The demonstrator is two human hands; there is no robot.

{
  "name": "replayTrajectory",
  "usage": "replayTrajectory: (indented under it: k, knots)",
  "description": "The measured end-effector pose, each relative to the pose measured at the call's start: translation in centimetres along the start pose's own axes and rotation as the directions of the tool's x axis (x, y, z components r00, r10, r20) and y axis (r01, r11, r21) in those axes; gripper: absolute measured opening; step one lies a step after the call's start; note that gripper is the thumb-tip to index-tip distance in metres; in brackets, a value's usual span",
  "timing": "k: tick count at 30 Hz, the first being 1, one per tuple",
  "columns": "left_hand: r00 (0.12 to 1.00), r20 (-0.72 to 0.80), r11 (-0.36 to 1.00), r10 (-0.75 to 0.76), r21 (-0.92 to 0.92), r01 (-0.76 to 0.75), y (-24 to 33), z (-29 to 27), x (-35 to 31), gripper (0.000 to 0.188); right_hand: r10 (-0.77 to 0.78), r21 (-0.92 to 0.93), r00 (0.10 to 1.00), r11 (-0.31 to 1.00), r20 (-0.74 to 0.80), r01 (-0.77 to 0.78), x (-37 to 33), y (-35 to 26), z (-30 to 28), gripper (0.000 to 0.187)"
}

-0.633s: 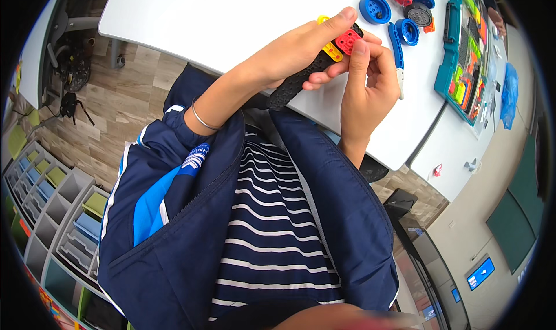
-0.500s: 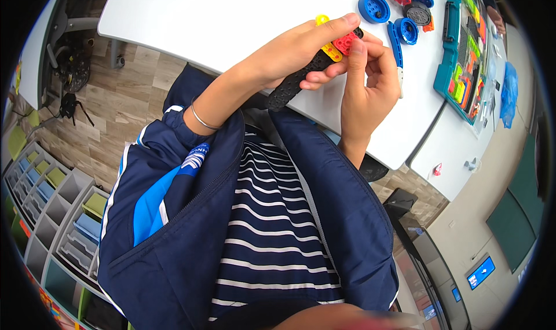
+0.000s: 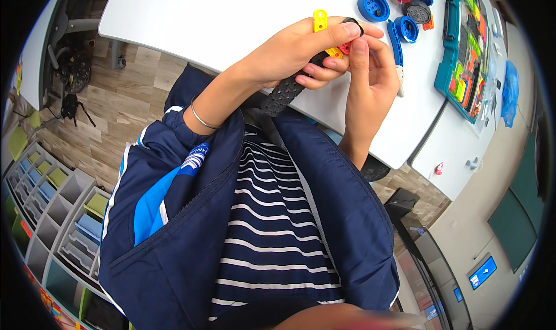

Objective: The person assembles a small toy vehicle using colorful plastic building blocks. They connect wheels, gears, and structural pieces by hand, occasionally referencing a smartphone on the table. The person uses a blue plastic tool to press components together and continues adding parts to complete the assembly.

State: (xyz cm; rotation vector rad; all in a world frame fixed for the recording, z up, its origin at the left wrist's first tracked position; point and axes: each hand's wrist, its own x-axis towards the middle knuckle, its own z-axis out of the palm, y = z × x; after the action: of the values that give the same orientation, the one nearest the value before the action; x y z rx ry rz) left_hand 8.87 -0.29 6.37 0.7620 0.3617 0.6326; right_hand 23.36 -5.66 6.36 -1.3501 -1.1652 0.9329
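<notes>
Above the near edge of the white table, my left hand (image 3: 295, 49) is closed around a building-set assembly. A long black studded beam (image 3: 282, 95) sticks out below its fingers, and a yellow holed strip (image 3: 320, 20) rises above its thumb. Next to the left thumb tip, a small black curved part (image 3: 351, 22) shows. My right hand (image 3: 372, 89) has its thumb and index finger pinched at the red piece (image 3: 346, 48) of the assembly. Fingers cover most of the red piece and the joint.
Blue wheels (image 3: 373, 7), a dark grey wheel (image 3: 417, 12) and a curved blue-and-white part (image 3: 396, 43) lie beyond my right hand. A teal case (image 3: 447, 63) of colourful parts stands at the right. Farther right hangs a blue plastic bag (image 3: 509, 92).
The assembly has turned in my left hand: the yellow strip stands higher and the black beam's lower end has swung left and down. Less of the red piece shows.
</notes>
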Motion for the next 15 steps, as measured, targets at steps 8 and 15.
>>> replayTrajectory:
  k: [8, 15]
  knots:
    - [0.992, 0.04, 0.99, 0.118, 0.074, -0.121, -0.3, 0.0, 0.0, 0.046, 0.17, 0.266, 0.971, 0.941, 0.169, -0.211, -0.4, -0.7, -0.6, 0.034]
    - [0.989, -0.005, 0.983, 0.148, 0.113, -0.146, -0.6, 0.0, 0.0, 0.048, 0.125, 0.315, 0.987, 0.937, 0.103, -0.152, -0.5, -0.6, 0.3, 0.033]
